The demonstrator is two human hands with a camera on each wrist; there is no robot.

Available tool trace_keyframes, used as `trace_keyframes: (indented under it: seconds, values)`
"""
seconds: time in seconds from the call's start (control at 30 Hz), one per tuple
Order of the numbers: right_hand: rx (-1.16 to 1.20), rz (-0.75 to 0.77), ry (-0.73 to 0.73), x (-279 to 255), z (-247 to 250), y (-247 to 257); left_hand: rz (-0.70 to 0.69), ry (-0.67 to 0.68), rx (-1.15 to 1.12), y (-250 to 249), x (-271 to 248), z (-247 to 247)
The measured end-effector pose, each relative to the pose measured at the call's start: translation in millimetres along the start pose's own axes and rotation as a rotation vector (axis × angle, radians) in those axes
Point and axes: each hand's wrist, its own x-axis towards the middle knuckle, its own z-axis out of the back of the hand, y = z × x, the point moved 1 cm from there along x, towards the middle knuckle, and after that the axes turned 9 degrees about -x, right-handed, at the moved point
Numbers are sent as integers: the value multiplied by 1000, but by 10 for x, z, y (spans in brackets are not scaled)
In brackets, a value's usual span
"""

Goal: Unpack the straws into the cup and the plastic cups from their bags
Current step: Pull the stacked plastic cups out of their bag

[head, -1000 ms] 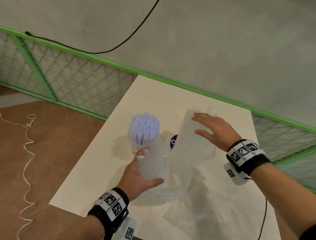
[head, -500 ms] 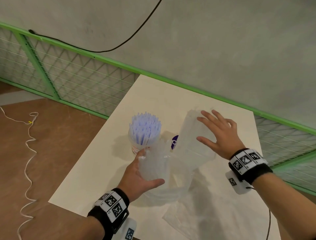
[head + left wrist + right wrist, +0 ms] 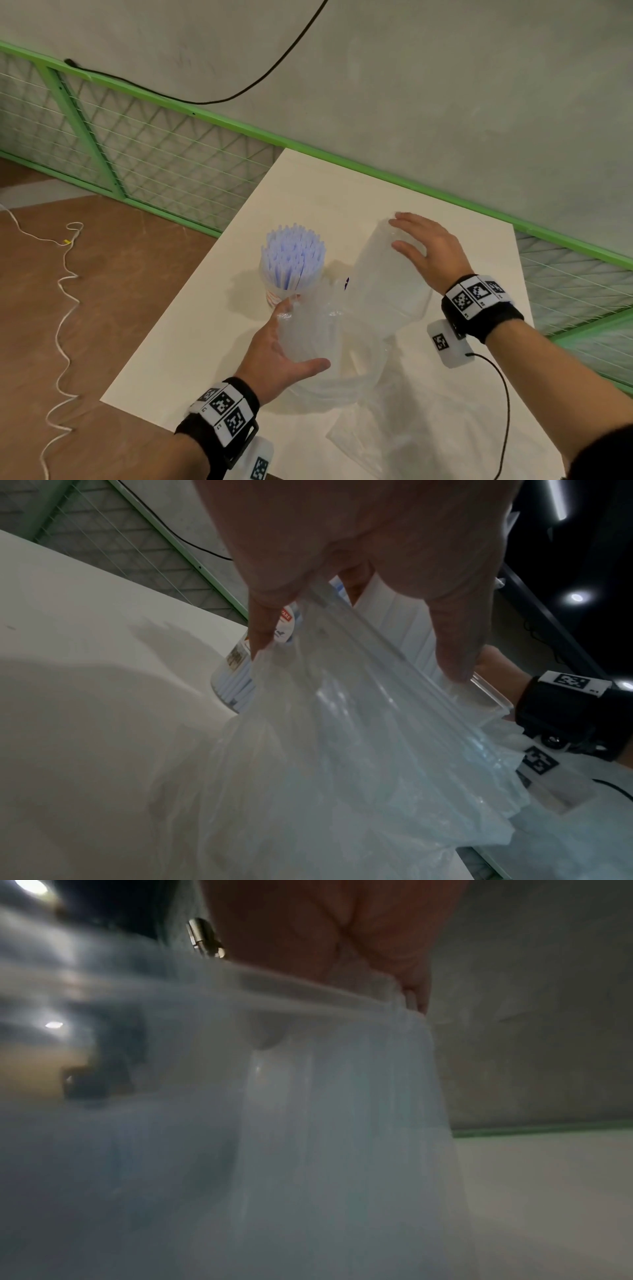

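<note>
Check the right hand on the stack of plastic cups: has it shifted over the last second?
Barely. The right hand remains at the top of the cup stack, right of the straw cup; only its fingers spread briefly, then closed.

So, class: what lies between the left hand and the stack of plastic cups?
The clear bag, bunched in the left hand, fills the gap up to the cup stack; the head view shows it.

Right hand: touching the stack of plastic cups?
Touching. In the head view the right hand lies on top of the cup stack; the right wrist view shows fingertips against its rim.
</note>
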Motion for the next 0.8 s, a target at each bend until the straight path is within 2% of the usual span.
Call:
trace_keyframes:
  seconds: [0.1,0.17,0.23,0.37,0.53,0.63,0.73,0.8]
  values:
    - [-338,17,247,-67,-44,54,0,-1,-1,25,9,16]
    - [-428,56,317,-97,-34,55,8,-3,7,54,17,22]
    - [-406,34,319,-90,22,89,16,-3,18,69,20,25]
    - [-310,-121,228,-26,8,245,17,-2,15,68,5,17]
    - [-257,-160,155,40,-41,250,2,-4,0,59,1,13]
    - [-212,-121,241,19,-8,200,1,-13,4,62,-6,21]
    - [-456,23,422,-38,-11,182,0,-13,-8,41,-15,14]
    - [-521,62,474,-33,15,170,8,-5,-26,16,-23,11]
